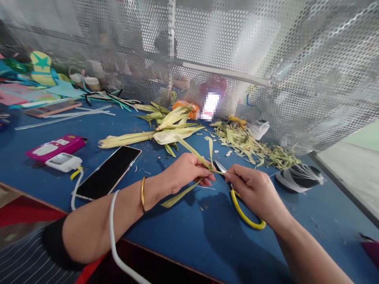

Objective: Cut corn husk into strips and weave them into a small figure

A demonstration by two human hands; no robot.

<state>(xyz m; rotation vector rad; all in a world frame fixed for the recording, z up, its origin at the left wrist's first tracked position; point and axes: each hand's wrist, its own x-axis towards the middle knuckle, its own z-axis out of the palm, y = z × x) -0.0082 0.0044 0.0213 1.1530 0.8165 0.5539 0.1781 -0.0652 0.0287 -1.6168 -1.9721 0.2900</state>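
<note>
My left hand (185,172) pinches a long pale green leaf strip (178,195) that hangs down toward the blue table (183,232). A gold bangle sits on that wrist. My right hand (255,191) holds yellow-handled scissors (245,215), their blades (220,167) touching the strip right at my left fingertips. Behind my hands lies a bundle of pale leaves (161,132).
A heap of leaf scraps (251,148) lies at the back right, near a black-and-white bundle (297,178). A phone (108,172), a white charger with cable (63,161) and a pink device (56,146) sit at left. Perforated metal screens (266,51) wall the back.
</note>
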